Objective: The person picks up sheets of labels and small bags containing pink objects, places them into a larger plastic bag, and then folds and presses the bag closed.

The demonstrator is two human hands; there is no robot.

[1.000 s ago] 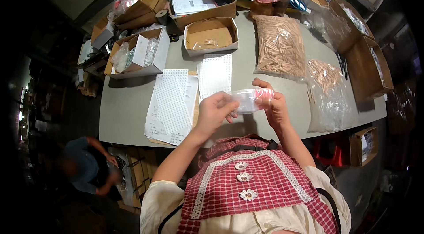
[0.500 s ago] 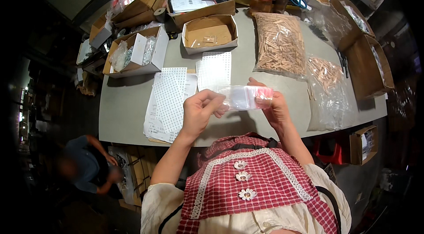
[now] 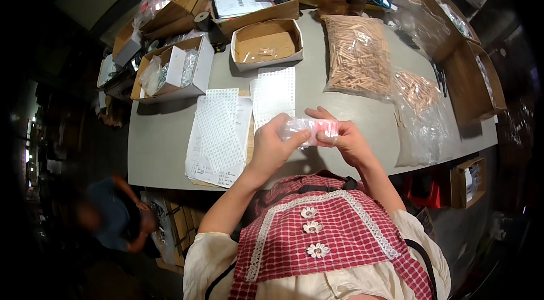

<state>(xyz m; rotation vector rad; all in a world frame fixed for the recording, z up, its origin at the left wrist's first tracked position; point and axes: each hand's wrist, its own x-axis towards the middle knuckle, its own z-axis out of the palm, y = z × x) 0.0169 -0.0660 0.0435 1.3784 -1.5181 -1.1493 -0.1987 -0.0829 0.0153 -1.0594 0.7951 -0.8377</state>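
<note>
A small clear plastic bag (image 3: 300, 124), pink toward its right end, is held above the table's near edge. It may be a bundle of several bags; I cannot tell. My left hand (image 3: 271, 144) grips its left end, the thumb pressed on top. On the pink end, the thumb and fingers of my right hand (image 3: 350, 142) close, with one finger stretched out behind. Below and left of the bag lie sheets of small round stickers (image 3: 218, 124) over printed papers (image 3: 194, 155). Another dotted sheet (image 3: 273, 93) lies just beyond my left hand.
A large bag of wooden dowels (image 3: 357, 53) and a half-filled dowel bag (image 3: 418, 96) lie on the right. An open cardboard tray (image 3: 243, 45) holds a few small pieces. Boxes of bagged hardware (image 3: 195, 82) stand at the left. Another person (image 3: 116, 220) works lower left.
My hands have come closer together, and the bag, stretched flat before, is now bunched between them. My left hand has moved right, its thumb now on the bag's middle.
</note>
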